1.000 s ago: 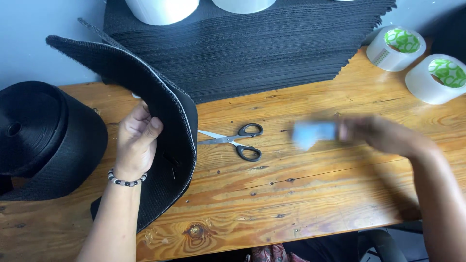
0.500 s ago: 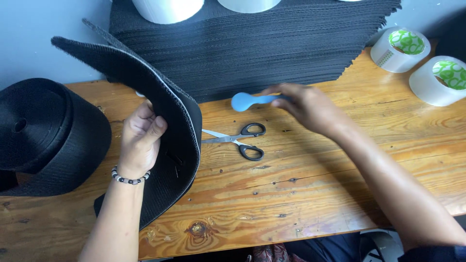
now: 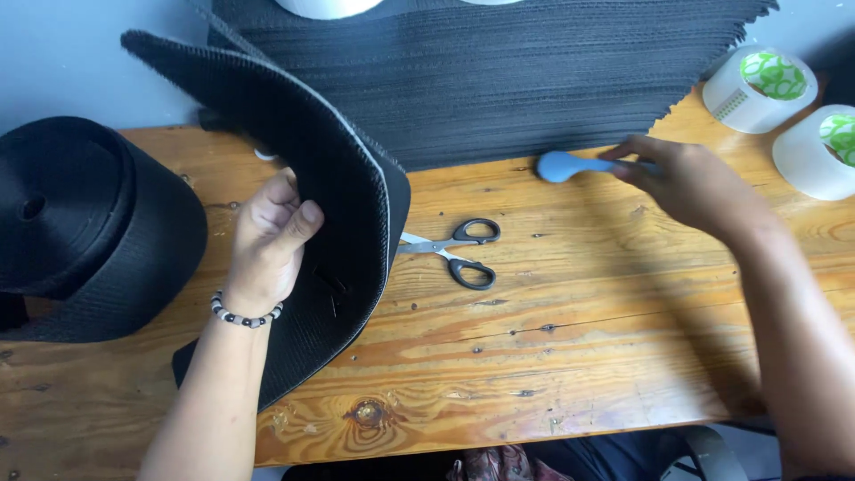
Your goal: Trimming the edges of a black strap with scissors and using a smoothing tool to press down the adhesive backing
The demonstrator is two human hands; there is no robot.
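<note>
Left hand: the left hand (image 3: pixel 272 236) grips the curved black textured mat sheet (image 3: pixel 343 205), fingers curled on its inner face, thumb pressed against it.
Mat sheet: stands bent on the wooden surface (image 3: pixel 570 356), left of centre.
Right hand: the right hand (image 3: pixel 690 183) pinches the handle of a light-blue plastic tool with a rounded head (image 3: pixel 565 166), far right on the surface.
Scissors: black-handled scissors (image 3: pixel 459 251) lie between the hands, blades under the sheet.
Surroundings: black webbing roll (image 3: pixel 85 223) left; stack of black sheets (image 3: pixel 534 71) far; two tape rolls (image 3: pixel 766 89) far right.
</note>
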